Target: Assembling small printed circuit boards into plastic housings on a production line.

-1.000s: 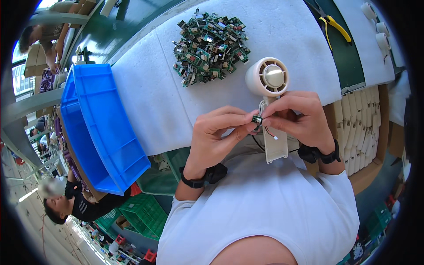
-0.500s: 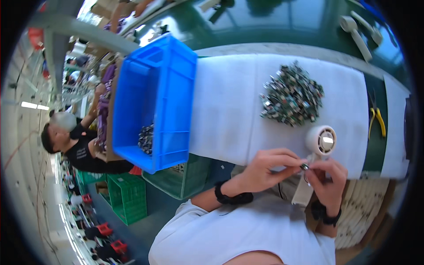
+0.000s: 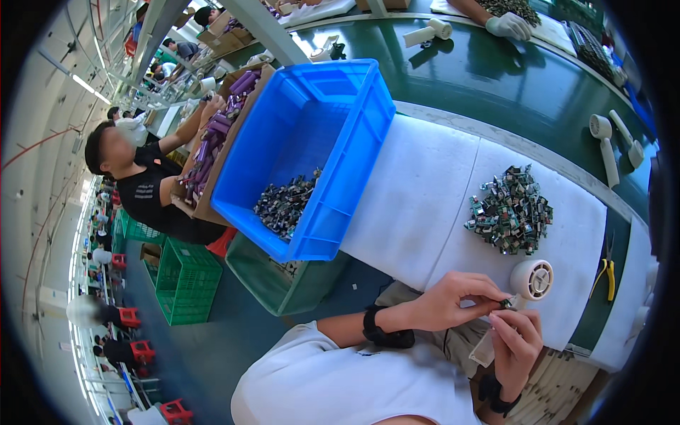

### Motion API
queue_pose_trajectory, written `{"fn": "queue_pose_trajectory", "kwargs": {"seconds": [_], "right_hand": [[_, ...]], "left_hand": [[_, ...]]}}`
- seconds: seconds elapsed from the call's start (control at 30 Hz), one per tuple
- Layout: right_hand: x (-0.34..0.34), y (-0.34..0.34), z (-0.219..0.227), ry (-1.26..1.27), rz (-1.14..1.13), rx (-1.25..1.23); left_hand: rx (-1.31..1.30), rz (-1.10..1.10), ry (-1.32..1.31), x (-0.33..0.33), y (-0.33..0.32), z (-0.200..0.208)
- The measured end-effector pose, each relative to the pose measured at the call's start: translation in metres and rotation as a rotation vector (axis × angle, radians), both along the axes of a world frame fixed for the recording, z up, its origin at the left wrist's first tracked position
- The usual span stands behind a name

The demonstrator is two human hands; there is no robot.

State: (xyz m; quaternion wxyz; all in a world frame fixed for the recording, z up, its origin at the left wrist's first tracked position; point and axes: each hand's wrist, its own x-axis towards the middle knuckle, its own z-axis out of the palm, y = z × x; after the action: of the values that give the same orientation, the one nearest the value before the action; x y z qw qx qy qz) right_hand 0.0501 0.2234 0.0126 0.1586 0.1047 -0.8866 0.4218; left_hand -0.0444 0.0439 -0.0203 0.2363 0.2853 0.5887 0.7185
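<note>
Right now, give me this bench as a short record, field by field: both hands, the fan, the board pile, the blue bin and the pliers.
Left hand: fingers pinching a small circuit board
Right hand: fingers close to that board; grip unclear
Fan: white, round head just beyond the hands, handle partly hidden
Board pile: loose heap on the white mat
Blue bin: small dark parts inside
Pliers: yellow handles, right of the mat

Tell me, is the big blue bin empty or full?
Neither: the blue plastic bin is partly filled; small circuit boards lie heaped at one end.
</note>
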Motion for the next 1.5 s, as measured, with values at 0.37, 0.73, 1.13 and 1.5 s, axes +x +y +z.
{"fn": "queue_pose_trajectory", "kwargs": {"seconds": [0.37,0.73,1.13,1.5], "right_hand": [[0.010,-0.004,-0.013,-0.151,-0.241,-0.408],[-0.001,-0.008,-0.016,0.039,-0.423,-0.250],[-0.004,-0.001,-0.010,0.042,-0.366,-0.150],[-0.003,-0.012,-0.020,0.090,-0.422,-0.297]], "left_hand": [[-0.068,-0.038,0.013,-0.002,-0.002,0.001],[-0.042,0.029,-0.017,0.003,0.004,-0.008],[-0.175,0.124,0.432,0.006,0.005,-0.005],[-0.189,0.290,0.648,0.019,0.010,-0.014]]}}
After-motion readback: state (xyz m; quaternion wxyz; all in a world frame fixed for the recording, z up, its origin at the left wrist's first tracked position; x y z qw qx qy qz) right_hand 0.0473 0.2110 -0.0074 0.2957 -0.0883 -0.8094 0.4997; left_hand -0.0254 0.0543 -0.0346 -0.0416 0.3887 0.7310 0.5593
